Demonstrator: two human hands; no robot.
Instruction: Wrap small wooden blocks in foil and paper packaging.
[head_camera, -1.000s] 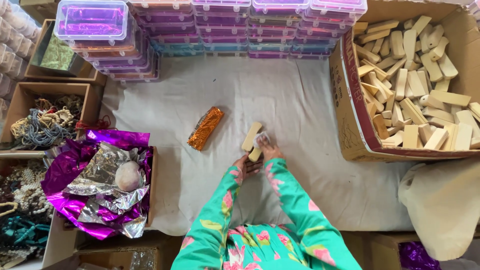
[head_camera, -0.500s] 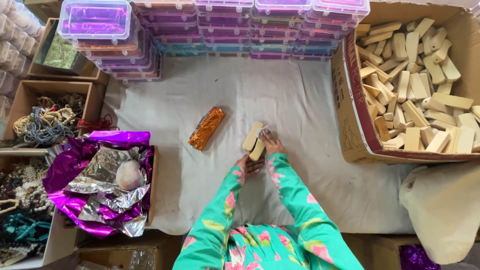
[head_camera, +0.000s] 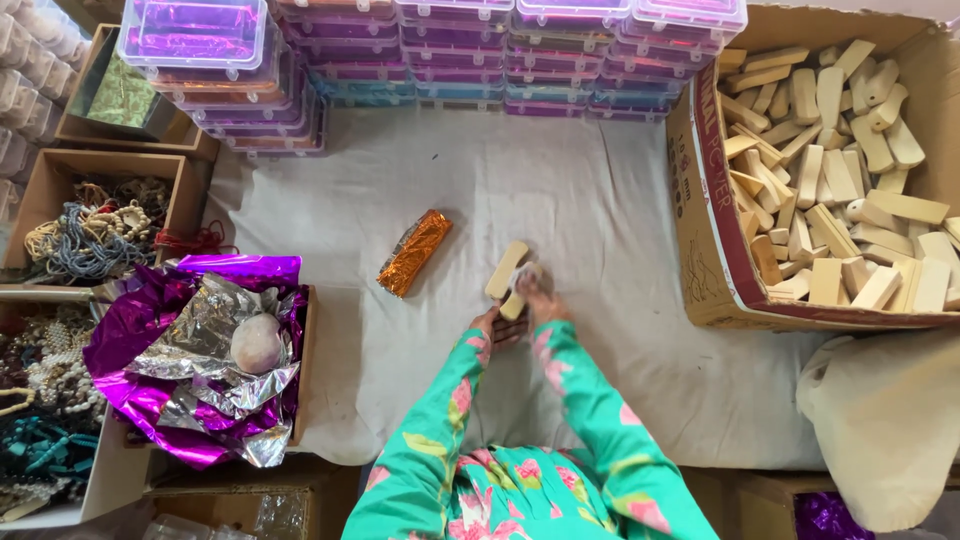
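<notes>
Two pale wooden blocks lie on the white cloth in front of me. My right hand rests on the smaller, nearer block, its fingers over it. Just below, my left hand touches the same small block from underneath; its fingers are partly hidden. Both arms wear green floral sleeves. An orange foil-wrapped block lies on the cloth a little to the left of my hands.
A big cardboard box full of wooden blocks stands at right. Stacked clear plastic cases line the far side. At left sit crumpled purple and silver foil and boxes of beaded strings.
My hands and the wooden blocks have shifted slightly; the right hand has moved over the smaller block. The orange wrapped block has stayed put.
</notes>
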